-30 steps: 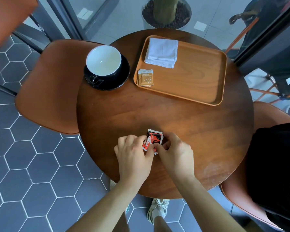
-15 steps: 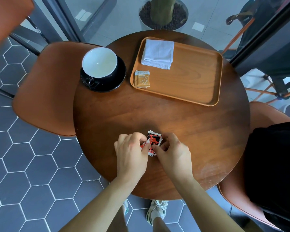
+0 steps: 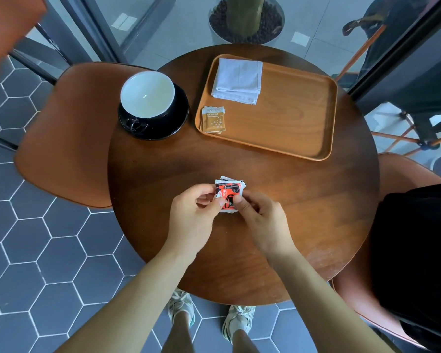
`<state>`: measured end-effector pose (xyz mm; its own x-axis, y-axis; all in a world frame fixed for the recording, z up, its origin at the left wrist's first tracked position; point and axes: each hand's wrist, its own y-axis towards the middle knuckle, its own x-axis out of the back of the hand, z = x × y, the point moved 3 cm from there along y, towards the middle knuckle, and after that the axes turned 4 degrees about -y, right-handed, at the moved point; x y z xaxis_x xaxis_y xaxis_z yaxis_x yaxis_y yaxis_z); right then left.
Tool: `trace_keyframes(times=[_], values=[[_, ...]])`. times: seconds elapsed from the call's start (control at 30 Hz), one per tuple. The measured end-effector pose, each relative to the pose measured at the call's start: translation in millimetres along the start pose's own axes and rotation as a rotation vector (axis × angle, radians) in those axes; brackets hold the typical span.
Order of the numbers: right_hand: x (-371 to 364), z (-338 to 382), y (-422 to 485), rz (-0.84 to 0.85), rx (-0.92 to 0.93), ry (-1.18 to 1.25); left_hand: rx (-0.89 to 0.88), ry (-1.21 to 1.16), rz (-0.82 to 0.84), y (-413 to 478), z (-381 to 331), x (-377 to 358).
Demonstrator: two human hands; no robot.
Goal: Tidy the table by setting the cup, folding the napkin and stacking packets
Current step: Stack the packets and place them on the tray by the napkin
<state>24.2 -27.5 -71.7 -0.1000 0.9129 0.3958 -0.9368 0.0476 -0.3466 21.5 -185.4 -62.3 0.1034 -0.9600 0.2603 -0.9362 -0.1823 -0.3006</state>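
Note:
A small stack of red, black and white packets point(image 3: 229, 190) is pinched from both sides near the front of the round wooden table point(image 3: 303, 200). My left hand point(image 3: 192, 217) grips its left edge and my right hand point(image 3: 261, 220) its right edge. A folded white napkin point(image 3: 237, 80) lies in the far left corner of the wooden tray point(image 3: 295, 115). A stack of brown packets point(image 3: 213, 120) sits in the tray's near left corner. The white-lined black cup point(image 3: 148, 95) stands on a black saucer point(image 3: 178, 118) at the table's left.
Brown chairs stand at the left point(image 3: 61, 133) and right point(image 3: 402, 174) of the table. A dark garment point(image 3: 415, 250) covers the right chair. A planter point(image 3: 246, 19) stands beyond a glass wall. My feet point(image 3: 209, 317) are on hexagonal grey floor tiles under the table's near edge.
Both hands have lifted the red packets slightly off the table and turned them up; my fingers now pinch the stack's sides instead of pressing down on it.

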Motion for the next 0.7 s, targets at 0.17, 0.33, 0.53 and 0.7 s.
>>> trace_keyframes(times=[0.17, 0.33, 0.53, 0.7], values=[[5.8, 5.6, 14.4, -0.089, -0.015, 0.039, -0.079, 0.083, 0.079, 15.9, -5.3, -0.5], [25.4, 16.0, 45.5, -0.159, -0.040, 0.004, -0.556, 0.900, -0.002, 57.2, -4.4, 11.6], [45.1, 42.8, 102.0, -0.223, 0.005, -0.169, -0.516, 1.162, 0.097, 73.8, 26.4, 6.8], [45.0, 57.4, 144.8, -0.225, 0.015, -0.310, -0.542, 1.140, 0.054, 76.3, 28.9, 7.5]])
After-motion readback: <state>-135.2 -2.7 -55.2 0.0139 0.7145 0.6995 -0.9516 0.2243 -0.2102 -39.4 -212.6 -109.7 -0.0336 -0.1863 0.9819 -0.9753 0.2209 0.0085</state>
